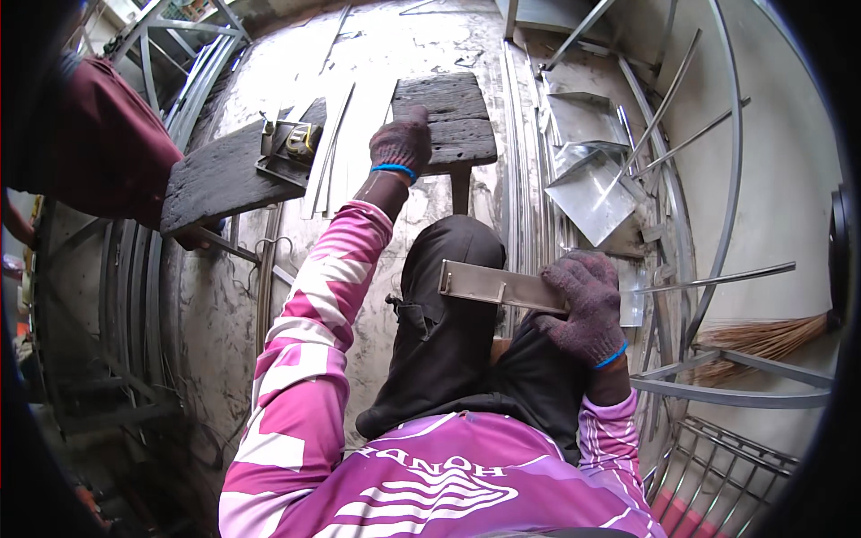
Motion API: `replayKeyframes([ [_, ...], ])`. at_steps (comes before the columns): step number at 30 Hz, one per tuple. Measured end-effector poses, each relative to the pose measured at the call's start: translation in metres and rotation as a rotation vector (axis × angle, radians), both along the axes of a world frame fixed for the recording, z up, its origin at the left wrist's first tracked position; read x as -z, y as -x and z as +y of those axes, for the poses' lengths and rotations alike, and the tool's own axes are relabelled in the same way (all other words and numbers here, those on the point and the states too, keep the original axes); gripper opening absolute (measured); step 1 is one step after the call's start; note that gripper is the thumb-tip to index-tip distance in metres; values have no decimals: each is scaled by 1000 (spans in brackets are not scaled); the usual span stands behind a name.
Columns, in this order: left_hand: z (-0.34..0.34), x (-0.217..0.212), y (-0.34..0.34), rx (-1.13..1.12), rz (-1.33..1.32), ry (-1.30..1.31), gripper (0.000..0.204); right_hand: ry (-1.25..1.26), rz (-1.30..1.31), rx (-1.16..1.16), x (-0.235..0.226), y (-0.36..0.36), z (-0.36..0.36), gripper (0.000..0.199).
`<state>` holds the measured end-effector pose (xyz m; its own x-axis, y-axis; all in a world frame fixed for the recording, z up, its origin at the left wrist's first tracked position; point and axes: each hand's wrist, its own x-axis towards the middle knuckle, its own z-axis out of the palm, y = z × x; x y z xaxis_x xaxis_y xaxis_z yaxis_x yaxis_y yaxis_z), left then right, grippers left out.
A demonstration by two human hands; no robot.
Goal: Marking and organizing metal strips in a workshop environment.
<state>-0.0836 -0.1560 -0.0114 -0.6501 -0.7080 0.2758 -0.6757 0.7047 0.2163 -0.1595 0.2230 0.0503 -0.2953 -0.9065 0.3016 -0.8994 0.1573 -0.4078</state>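
My right hand (587,305), in a dark knitted glove with a blue cuff, is closed round one end of a short flat metal piece (502,285). The piece lies across above my knee, with a thin raised tab near its middle. My left hand (401,148), gloved alike, is at the dark wooden bench (448,112). Its fingers are curled, and what they grip, if anything, is hidden. Just left of it, long pale metal strips (338,157) lie across the bench. A yellow and black tape measure (302,141) sits in a small metal frame (280,170) beside the strips.
Another person's dark red garment (117,134) is at the bench's left end. Long metal bars (520,152) and bent sheet metal (592,193) lie on the floor at right. Thin rods (735,280), a broom (762,345) and a wire rack (717,466) stand near the right wall.
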Motion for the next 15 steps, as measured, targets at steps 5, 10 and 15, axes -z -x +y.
replayKeyframes([
  [5,7,2,0,29,-203,-144,35,41,33,-19,-3,-3,-10,46],
  [10,-17,-5,-68,-118,195,-97,44,99,-43,-11,6,4,-1,45],
  [15,-34,1,-198,-480,288,-96,39,136,-79,92,8,19,-18,49],
])
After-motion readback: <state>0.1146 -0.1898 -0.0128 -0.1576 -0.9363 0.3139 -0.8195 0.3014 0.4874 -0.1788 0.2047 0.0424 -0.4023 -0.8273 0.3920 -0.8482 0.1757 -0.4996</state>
